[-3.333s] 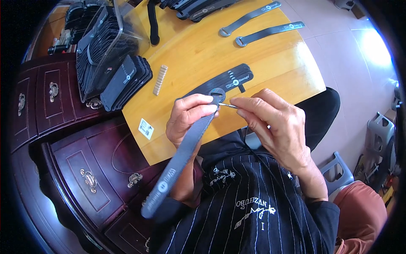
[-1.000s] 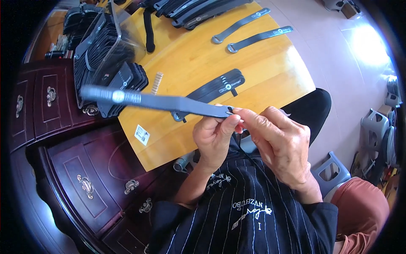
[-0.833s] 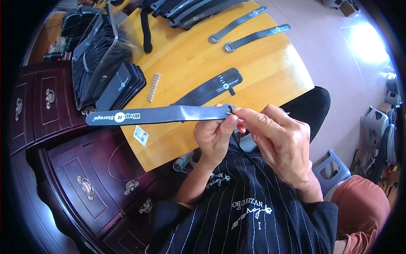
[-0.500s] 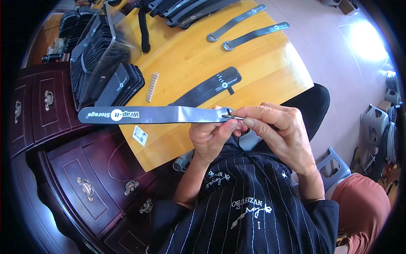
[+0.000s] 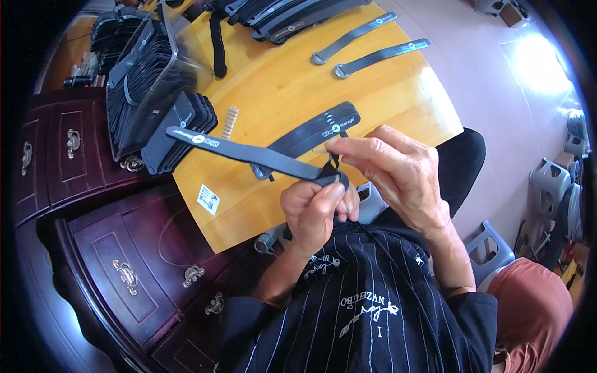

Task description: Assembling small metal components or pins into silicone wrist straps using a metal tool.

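Observation:
A long dark strap [image 5: 249,153] with white printing crosses over the table in front of me, its rounded tip pointing left. My left hand [image 5: 318,211] is closed on its near end, where the strap curls over into a loop. Above it, my right hand [image 5: 401,171] pinches a narrow black piece at that end between thumb and forefinger. Something small and shiny shows at the right fingertips, too small to make out. Behind the held strap lies a bundle of similar straps [image 5: 311,132].
Two straps with ring ends [image 5: 356,38] lie farther back on the yellow table [image 5: 398,102]. At left stand a clear bin [image 5: 171,68] full of straps and a strap stack [image 5: 180,130]. Beside them lies a row of small clear rings [image 5: 230,123]. Dark drawers [image 5: 124,267] flank the table.
The strap's end has curled into a loop, and its tip has swung rightward and away, pointing up-left. My right hand has risen slightly away from the left, pulling the narrow piece up.

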Tool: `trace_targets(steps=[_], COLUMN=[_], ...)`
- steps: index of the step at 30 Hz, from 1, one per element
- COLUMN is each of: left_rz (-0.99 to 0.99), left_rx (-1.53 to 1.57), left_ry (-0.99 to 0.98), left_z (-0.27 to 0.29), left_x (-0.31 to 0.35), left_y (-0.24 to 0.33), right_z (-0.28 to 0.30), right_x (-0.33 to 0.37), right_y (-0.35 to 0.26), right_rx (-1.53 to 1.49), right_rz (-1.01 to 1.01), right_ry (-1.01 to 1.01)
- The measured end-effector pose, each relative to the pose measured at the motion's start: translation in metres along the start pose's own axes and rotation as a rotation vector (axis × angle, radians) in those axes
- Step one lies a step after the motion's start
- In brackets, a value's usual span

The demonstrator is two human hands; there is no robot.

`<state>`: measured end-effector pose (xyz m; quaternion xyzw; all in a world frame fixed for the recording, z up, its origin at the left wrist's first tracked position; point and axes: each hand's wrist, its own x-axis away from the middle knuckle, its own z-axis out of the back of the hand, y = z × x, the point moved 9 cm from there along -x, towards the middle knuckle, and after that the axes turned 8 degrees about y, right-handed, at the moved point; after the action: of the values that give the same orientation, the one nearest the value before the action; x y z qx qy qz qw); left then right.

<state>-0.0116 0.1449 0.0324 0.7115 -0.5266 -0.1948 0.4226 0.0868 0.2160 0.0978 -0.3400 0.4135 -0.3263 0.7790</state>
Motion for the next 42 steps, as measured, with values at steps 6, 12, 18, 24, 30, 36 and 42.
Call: trace_targets(steps=[6,12,18,24,30,36,42], left_rz=[-0.028,0.058,0.271,0.451,0.395,0.3,0.171], left_rx=[0.054,-0.015,0.044,-0.205,-0.184,-0.064,-0.239], left_ry=[0.059,-0.002,-0.259,-0.897,-0.908,-0.45,-0.372], left_z=[0.01,-0.018,-0.038,-0.068,-0.041,-0.021,-0.022], left_x=[0.002,0.004,0.015,0.085,0.088,0.044,0.023], left_y=[0.023,0.019,0.002,-0.032,-0.018,-0.014,-0.012], right_z=[0.007,-0.028,-0.008,0.153,0.362,0.268,0.115], right_x=[-0.002,0.021,0.019,0.012,0.102,0.063,0.025], right_y=[0.007,0.016,0.023,0.151,0.249,0.16,0.115], right_rx=[-0.29,-0.942,-0.817,-0.404,-0.105,0.362,0.708], right_rz=[-0.098,-0.669,-0.593,-0.666,-0.615,-0.273,-0.162], right_ry=[-0.217,-0.208,-0.09,0.786,1.27,0.895,0.439])
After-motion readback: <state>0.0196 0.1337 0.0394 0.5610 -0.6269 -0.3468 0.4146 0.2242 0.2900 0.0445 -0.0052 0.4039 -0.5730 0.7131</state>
